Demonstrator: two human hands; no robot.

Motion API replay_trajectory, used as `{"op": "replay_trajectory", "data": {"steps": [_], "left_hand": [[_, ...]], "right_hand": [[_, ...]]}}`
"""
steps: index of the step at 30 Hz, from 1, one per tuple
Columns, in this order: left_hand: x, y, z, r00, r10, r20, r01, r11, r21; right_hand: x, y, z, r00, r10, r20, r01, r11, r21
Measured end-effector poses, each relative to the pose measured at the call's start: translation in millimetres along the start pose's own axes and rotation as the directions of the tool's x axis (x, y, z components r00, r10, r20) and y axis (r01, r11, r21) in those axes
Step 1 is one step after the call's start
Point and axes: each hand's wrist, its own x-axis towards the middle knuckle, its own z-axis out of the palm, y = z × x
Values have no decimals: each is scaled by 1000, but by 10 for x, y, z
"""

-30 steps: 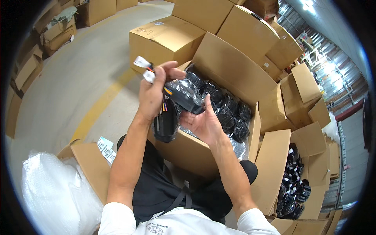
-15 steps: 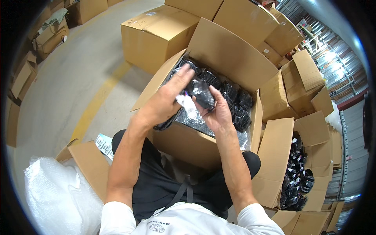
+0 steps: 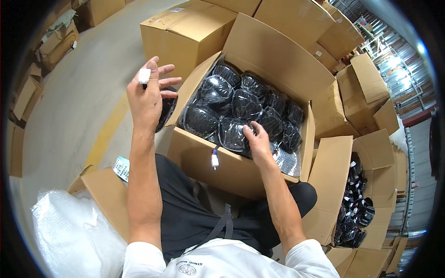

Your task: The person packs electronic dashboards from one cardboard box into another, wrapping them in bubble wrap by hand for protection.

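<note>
An open cardboard box stands before my knees, filled with several black parts in clear bags. My right hand reaches into it, its fingers curled on the nearest bagged black part. A wire with a small white plug hangs over the box's front wall. My left hand is raised left of the box and pinches a small white connector at thumb and forefinger, the other fingers spread. A black part shows just behind that hand.
A closed cardboard box sits behind the open one. To the right stands another open box with black parts, with more boxes stacked behind. Bubble wrap lies at lower left, and a yellow floor line and a paper label are nearby.
Both hands brought a bagged black part down into the box. My left hand has since lifted away to the left with the white connector, while my right hand stays on the part.
</note>
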Motion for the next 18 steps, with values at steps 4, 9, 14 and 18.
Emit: {"op": "replay_trajectory", "data": {"steps": [4, 9, 14, 18], "left_hand": [[-43, 45, 59, 999, -48, -7, 47, 997, -56], [-73, -29, 114, 983, -177, 49, 182, 907, -380], [-98, -212, 281, 956, -256, 141, 286, 715, -638], [-202, -278, 519, 907, -224, 358, 421, 427, -800]], "right_hand": [[-208, -27, 124, 960, -277, 41, 232, 702, -674], [-329, -329, 249, 948, -283, 146, 257, 413, -873], [-503, -477, 105, 953, -282, 107, 278, 684, -675], [-900, -432, 439, 765, 190, 615, -433, 859, 274]]}}
